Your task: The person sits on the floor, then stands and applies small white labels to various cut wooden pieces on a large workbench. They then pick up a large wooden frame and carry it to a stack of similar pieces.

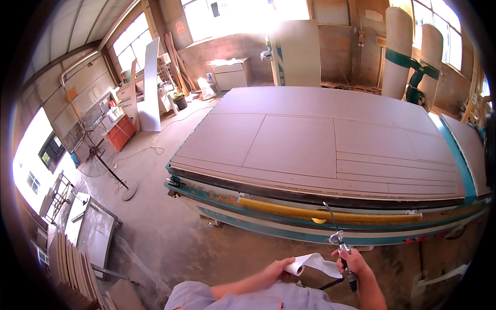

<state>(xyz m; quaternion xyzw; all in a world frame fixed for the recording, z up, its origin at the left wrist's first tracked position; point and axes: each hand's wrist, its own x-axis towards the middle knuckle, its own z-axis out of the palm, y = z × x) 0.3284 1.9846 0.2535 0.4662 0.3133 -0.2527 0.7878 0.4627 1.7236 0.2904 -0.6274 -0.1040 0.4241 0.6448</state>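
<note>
My left hand (pixel 278 268) is closed round a small roll of white paper (pixel 295 269) in front of my body. A loose strip of white paper (pixel 321 264) runs from the roll toward my right hand (pixel 355 261). That hand grips an air blow gun (pixel 337 237) with a thin nozzle pointing up and away; a dark hose fitting shows below the fist. Whether the right fingers also pinch the strip I cannot tell. Beyond both hands lies a large pale board (pixel 294 139) on a machine bed, with cut lines dividing it into panels and narrow strips.
A yellow tube (pixel 330 211) runs along the machine's front edge. At the far right stands a dust collector (pixel 399 51) with pale bags. To the left are a pedestal fan (pixel 111 170), a metal-topped table (pixel 95 227) and stacked boards (pixel 72 263). Cables cross the floor.
</note>
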